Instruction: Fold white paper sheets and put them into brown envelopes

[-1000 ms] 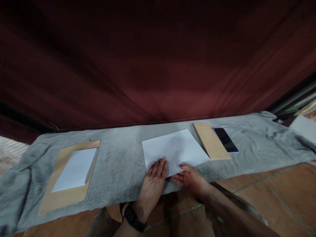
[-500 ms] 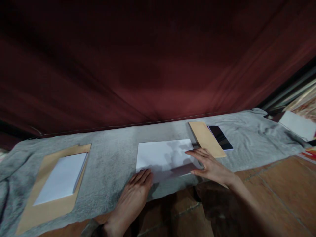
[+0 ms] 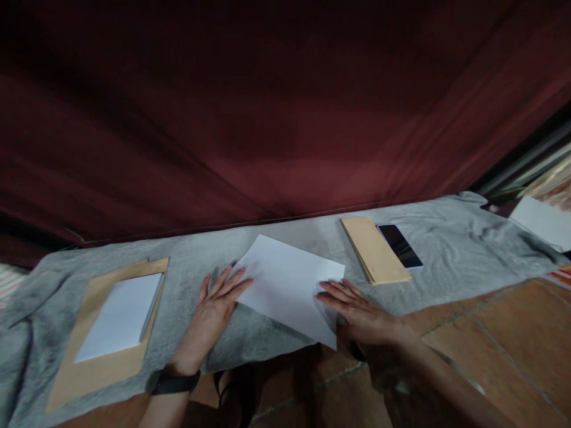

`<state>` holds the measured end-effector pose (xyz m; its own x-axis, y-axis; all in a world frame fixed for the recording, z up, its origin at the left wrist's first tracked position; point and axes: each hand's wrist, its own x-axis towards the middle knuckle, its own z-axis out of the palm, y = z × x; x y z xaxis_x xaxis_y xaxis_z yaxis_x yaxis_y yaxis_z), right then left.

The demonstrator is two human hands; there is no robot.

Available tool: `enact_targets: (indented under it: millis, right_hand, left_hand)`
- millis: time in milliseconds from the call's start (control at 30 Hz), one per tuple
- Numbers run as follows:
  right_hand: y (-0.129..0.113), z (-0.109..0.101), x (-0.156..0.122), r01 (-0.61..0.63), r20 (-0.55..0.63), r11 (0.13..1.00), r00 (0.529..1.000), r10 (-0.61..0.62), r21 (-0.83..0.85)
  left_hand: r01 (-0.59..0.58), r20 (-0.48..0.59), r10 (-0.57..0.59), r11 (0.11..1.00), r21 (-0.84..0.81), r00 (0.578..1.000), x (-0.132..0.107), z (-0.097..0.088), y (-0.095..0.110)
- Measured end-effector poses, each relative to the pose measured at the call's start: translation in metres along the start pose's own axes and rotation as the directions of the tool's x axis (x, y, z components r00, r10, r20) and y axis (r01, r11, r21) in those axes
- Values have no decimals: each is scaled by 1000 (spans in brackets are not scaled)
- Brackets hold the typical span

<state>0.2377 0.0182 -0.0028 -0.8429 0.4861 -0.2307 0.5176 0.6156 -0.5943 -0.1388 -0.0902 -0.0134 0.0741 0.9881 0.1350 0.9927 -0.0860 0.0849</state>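
Note:
A white sheet of paper (image 3: 285,276) lies turned at an angle on the grey cloth (image 3: 191,255), its near right corner jutting past the cloth's front edge. My left hand (image 3: 218,306) rests with spread fingers, fingertips on the paper's left corner; a dark band circles that wrist. On the right side of the sheet, the stretched fingers of my right hand (image 3: 352,309) lie over its edge. Neither hand is closed around anything.
To the left, a stack of white paper (image 3: 120,318) sits on brown envelopes (image 3: 100,371). Folded brown envelopes (image 3: 375,249) lie at the right beside a dark phone (image 3: 400,245). A dark red curtain (image 3: 285,148) hangs behind; tiled floor (image 3: 499,333) shows in front.
The paper has been turned clockwise, from square-on to a slant. My left hand has moved left and up and spread its fingers; my right hand has shifted slightly left and down.

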Motion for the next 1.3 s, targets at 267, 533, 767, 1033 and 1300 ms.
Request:
enact_targets:
  millis: [267, 533, 767, 1033, 1300]
  right_hand:
    - [-17, 22, 18, 165, -91, 970, 979, -183, -181]
    - [-43, 26, 32, 230, -181, 929, 940, -289, -290]
    - [-52, 23, 28, 111, -354, 898, 893, -278, -425]
    - [-61, 14, 25, 208, -137, 953, 961, -241, -219]
    - [-12, -51, -15, 69, -28, 863, 998, -63, 501]
  left_hand:
    - [39, -78, -32, 995, 92, 996, 5, 12, 22]
    - [-143, -114, 145, 989, 23, 983, -6, 28, 127]
    - [-49, -162, 35, 995, -83, 986, -21, 22, 133]
    - [50, -27, -62, 941, -336, 998, -11, 13, 106]
    - [89, 87, -41, 742, -665, 995, -18, 9, 56]
